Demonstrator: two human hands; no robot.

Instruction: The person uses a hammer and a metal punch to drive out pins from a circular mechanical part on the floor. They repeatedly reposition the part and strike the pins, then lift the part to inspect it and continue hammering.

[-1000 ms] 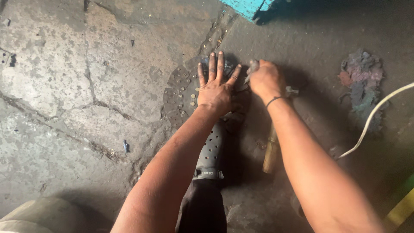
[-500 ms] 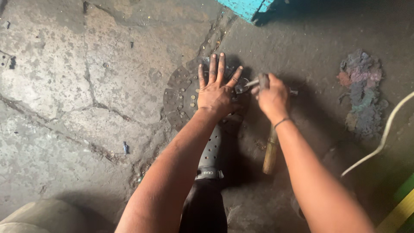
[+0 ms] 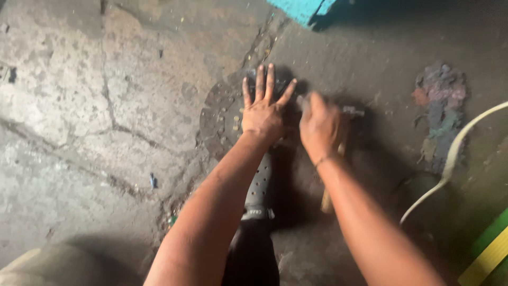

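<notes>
Left hand point(image 3: 263, 114) pressed flat, fingers spread wide, on a round metal disc point(image 3: 221, 117) lying on the floor; right hand point(image 3: 320, 126) just beside it, closed around a small metal tool point(image 3: 352, 110), blurred, so exact grip hard to make out. Wooden hammer handle point(image 3: 327, 198) lying under the right forearm, touching the ground. Dark perforated shoe point(image 3: 259, 185) planted below the disc, apparently bracing it. For a clean job here, probably best to keep the flat palm bearing down hard so the disc cannot skid, hold spread fingers well away from the tool tip, and set the tool squarely at the disc's edge before any force. Underfoot, cracked grey concrete floor point(image 3: 79, 106), oil-dark toward the right, gritty and uneven. Further off: a corner of something turquoise point(image 3: 304, 8) at the top, a heap of dirty rags point(image 3: 442, 100), a pale hose point(image 3: 455, 153) curving past, a yellow and green strip point(image 3: 489, 254) at bottom right
</notes>
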